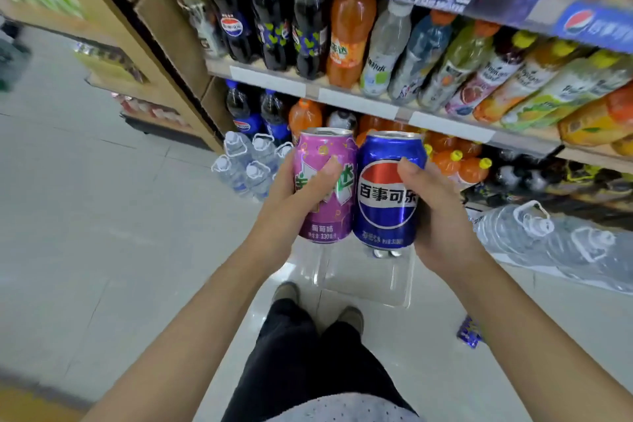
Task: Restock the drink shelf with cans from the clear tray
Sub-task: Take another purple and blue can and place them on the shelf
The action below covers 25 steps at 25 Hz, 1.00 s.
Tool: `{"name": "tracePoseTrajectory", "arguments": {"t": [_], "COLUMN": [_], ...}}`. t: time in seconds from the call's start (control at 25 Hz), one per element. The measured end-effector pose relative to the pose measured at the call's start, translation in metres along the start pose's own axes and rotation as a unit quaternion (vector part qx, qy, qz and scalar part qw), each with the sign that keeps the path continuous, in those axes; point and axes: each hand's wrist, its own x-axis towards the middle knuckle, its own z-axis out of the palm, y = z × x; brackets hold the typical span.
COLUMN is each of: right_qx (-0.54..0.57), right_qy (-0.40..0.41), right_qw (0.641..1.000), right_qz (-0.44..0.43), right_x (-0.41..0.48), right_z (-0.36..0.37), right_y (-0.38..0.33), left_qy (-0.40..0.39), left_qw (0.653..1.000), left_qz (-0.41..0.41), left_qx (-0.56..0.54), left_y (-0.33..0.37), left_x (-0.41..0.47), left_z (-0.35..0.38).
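My left hand [291, 195] grips a purple can [329, 216] and my right hand [435, 212] grips a blue cola can [387, 188]. Both cans are upright, side by side and touching, held up in front of the drink shelf [359, 103]. Below them on the floor sits the clear tray [366, 281]; the tops of a couple of cans [385, 253] show at its far end, partly hidden by the blue can.
Shelves of cola, orange soda and juice bottles rise ahead and to the right. Packs of water bottles [246, 164] stand on the floor to the left of the shelf, and a large water jug [548, 236] lies at right. A blue wrapper [470, 332] lies near my feet.
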Motion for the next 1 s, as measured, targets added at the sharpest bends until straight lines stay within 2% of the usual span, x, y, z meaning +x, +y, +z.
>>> {"name": "tracePoseTrajectory", "arguments": {"t": [0.16, 0.28, 0.52, 0.72, 1.0], "right_qx": [-0.018, -0.06, -0.087, -0.082, -0.126], "right_qy": [-0.06, -0.087, -0.075, -0.069, -0.065], "right_qw": [0.998, 0.99, 0.961, 0.934, 0.896], "right_qz": [-0.028, -0.097, -0.252, -0.34, -0.421], "right_x": [0.007, 0.024, 0.056, 0.057, 0.053], "right_z": [0.069, 0.127, 0.226, 0.263, 0.275], "right_y": [-0.067, -0.109, -0.177, -0.238, -0.329], "left_qy": [-0.002, -0.017, -0.058, -0.107, -0.122], "left_qw": [0.996, 0.987, 0.962, 0.938, 0.902], "left_qz": [0.084, 0.155, 0.257, 0.321, 0.405], "left_qx": [0.026, 0.048, 0.064, 0.08, 0.082], "left_y": [0.094, 0.164, 0.287, 0.354, 0.436], "left_x": [-0.012, -0.009, -0.003, -0.002, 0.005], "left_z": [-0.021, -0.048, -0.098, -0.096, -0.056]}}
